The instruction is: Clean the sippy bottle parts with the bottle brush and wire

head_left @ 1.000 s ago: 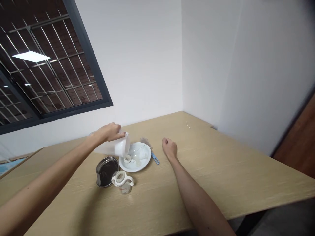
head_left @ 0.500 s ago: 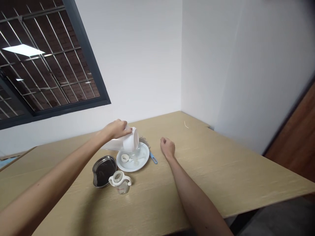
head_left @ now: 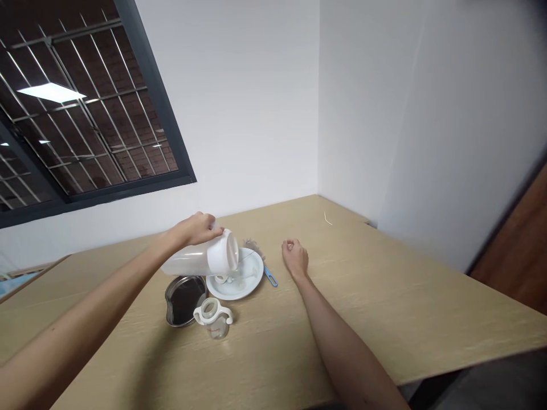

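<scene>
My left hand (head_left: 197, 229) is closed round the handle of a translucent plastic pitcher (head_left: 188, 261) with a white lid. The pitcher lies tilted on its side in the air, its lid end over the left part of a white plate (head_left: 233, 294). Small clear and white parts lie in the plate, partly hidden behind the pitcher. In front of the plate stands a clear baby bottle (head_left: 218, 328) with a white two-handled collar and an open top. My right hand (head_left: 296, 257) rests on the table as a loose fist, with nothing visible in it.
A kidney-shaped metal tray (head_left: 186, 302) with a dark inside sits left of the bottle. Beyond the plate lies a bottle brush (head_left: 270, 275) with a blue handle. A thin pale strip (head_left: 327, 218) is near the back of the table (head_left: 273, 347). Walls and a barred window (head_left: 85, 102) stand behind.
My left hand has drawn the pitcher left and slightly lower, and it now covers more of the small parts in the plate. My right hand stays on the table.
</scene>
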